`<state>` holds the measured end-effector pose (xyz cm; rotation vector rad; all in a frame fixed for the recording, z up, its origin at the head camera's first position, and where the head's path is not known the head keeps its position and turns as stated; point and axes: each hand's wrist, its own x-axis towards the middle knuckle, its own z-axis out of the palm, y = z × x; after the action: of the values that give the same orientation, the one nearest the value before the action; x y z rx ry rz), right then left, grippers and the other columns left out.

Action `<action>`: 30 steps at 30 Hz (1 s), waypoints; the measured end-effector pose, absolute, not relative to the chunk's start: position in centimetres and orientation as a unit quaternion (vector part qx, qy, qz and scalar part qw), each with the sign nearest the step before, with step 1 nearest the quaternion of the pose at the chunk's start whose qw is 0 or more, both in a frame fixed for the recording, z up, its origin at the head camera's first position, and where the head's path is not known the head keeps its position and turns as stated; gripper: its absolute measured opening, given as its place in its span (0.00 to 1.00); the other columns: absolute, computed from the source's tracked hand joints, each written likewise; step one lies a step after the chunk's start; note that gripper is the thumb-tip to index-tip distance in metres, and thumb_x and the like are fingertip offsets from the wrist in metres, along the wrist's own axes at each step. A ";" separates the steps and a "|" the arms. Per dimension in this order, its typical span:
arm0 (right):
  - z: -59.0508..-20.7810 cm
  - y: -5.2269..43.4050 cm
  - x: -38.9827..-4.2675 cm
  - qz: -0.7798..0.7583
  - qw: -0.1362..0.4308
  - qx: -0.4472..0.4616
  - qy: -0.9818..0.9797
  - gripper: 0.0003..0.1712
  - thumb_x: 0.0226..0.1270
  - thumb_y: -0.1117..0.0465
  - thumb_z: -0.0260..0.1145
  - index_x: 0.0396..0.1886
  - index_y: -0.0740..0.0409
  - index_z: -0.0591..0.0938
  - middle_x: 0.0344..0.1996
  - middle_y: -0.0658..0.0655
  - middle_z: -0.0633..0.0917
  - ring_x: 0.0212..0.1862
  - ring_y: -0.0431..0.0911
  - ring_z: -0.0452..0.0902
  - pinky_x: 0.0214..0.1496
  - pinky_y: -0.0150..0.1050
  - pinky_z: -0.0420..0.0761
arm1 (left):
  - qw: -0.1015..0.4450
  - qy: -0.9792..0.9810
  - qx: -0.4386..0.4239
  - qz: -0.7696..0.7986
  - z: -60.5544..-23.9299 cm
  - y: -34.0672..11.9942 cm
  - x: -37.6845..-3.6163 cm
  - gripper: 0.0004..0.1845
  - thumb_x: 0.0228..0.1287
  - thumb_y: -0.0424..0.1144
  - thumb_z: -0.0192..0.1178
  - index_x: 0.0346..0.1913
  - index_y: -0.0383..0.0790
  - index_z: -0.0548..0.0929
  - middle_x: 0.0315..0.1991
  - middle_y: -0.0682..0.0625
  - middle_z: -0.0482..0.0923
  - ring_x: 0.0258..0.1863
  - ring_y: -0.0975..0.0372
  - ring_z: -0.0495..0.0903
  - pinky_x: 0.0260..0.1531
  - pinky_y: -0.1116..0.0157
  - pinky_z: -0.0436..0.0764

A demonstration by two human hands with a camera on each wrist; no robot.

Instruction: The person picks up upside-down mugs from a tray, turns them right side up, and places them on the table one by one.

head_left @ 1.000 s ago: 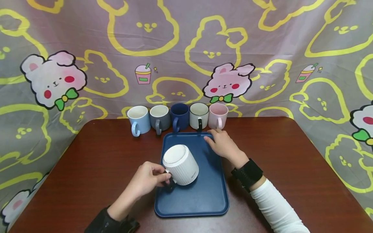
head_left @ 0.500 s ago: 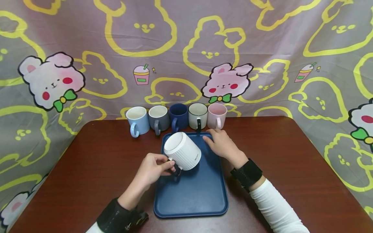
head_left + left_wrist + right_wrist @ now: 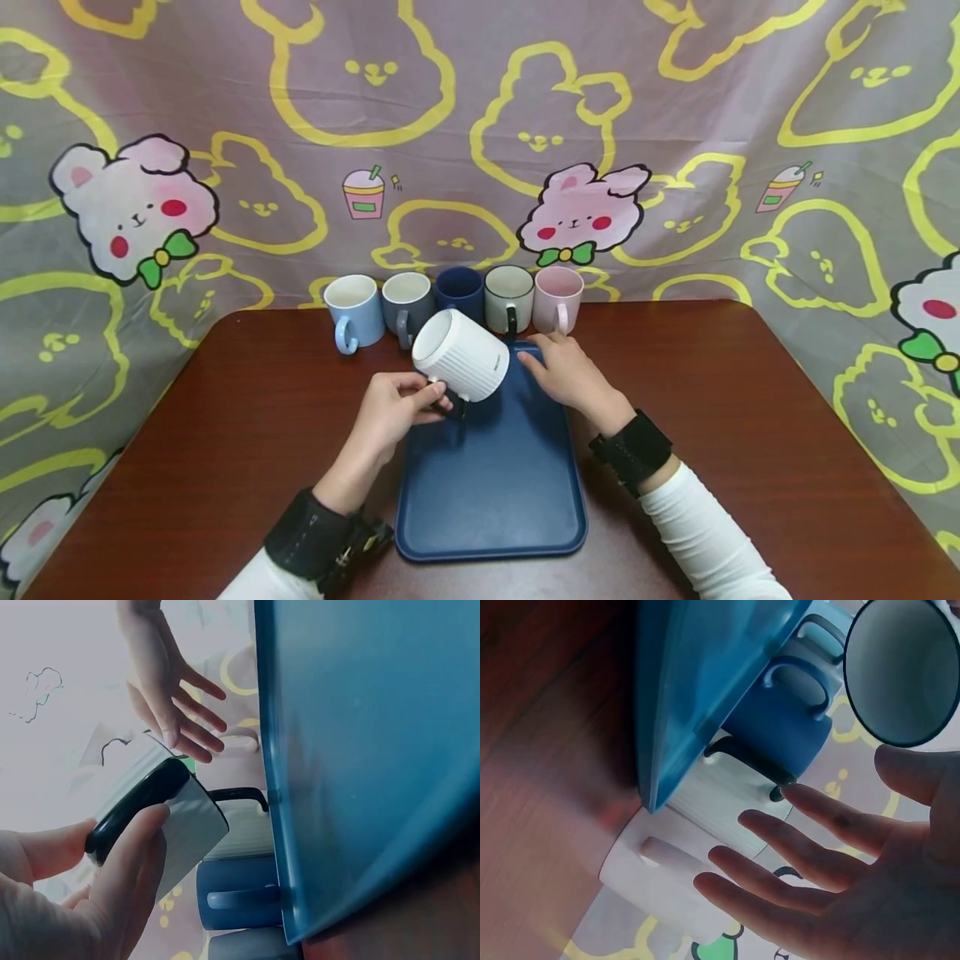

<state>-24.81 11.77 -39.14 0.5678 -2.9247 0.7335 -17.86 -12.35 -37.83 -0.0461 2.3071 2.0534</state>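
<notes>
Sleeves: white, long, reached to both wrists.
Left wrist band [image 3: 311,533]: black, wide, bulky, with a dark camera mount on its side.
Right wrist band [image 3: 632,448]: black, wide, strapped above the cuff.
Hands: bare, no rings or gloves seen.

The head view looks forward and down from above the table [image 3: 750,433], taking in all of it. The 2 wrist views sit low and very near, each facing the far edge of the blue tray [image 3: 495,492] [image 3: 360,750] [image 3: 697,690], which all 3 views share
</notes>
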 end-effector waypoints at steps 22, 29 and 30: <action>-38.3 10.1 -24.0 0.249 0.015 0.210 -0.945 0.27 0.71 0.49 0.56 0.61 0.62 0.74 0.57 0.63 0.78 0.59 0.55 0.74 0.60 0.51 0.74 | -0.009 0.695 -0.021 0.718 -36.8 -11.4 -20.5 0.14 0.66 0.31 0.57 0.44 0.16 0.78 0.25 0.48 0.83 0.27 0.62 0.85 0.33 0.64 0.85; -37.9 9.6 -23.7 0.254 0.022 0.216 -0.942 0.26 0.71 0.49 0.56 0.60 0.61 0.74 0.56 0.61 0.79 0.57 0.52 0.76 0.58 0.50 0.76 | -0.016 0.687 -0.017 0.727 -36.3 -10.9 -21.1 0.15 0.66 0.32 0.57 0.44 0.17 0.79 0.25 0.49 0.83 0.27 0.62 0.85 0.34 0.63 0.85; -37.9 9.5 -23.7 0.257 0.025 0.219 -0.941 0.26 0.71 0.49 0.56 0.60 0.62 0.75 0.55 0.61 0.80 0.56 0.52 0.77 0.58 0.49 0.76 | -0.017 0.683 -0.016 0.730 -36.2 -10.8 -21.2 0.15 0.66 0.32 0.57 0.44 0.17 0.79 0.25 0.49 0.83 0.27 0.63 0.85 0.34 0.63 0.85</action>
<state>-23.70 9.50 -37.89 0.6777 -2.9103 0.7954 -21.22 -10.80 -36.21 -0.0501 2.1705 2.3175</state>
